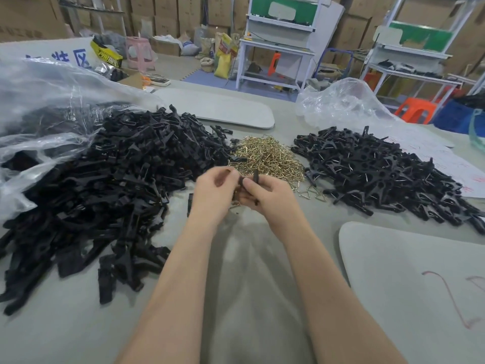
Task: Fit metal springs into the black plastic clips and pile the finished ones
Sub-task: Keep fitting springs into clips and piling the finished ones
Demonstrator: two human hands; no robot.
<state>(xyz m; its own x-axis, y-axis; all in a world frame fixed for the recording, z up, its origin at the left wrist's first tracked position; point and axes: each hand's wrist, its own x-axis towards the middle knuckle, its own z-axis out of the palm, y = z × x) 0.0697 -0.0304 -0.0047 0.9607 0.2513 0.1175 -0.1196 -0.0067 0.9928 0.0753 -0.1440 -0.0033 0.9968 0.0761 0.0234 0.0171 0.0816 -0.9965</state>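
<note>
My left hand and my right hand meet over the middle of the table, both closed on one black plastic clip held between the fingertips. A bit of metal shows under the fingers; I cannot tell whether it sits in the clip. Just behind the hands lies a heap of brass-coloured metal springs. A big pile of black clip parts spreads to the left. To the right lies a pile of clips with springs fitted.
Clear plastic bags lie at far left and back right. Grey pads rest behind the piles and at near right. A few loose springs lie right of the hands. Workbenches, stools and cartons stand beyond the table.
</note>
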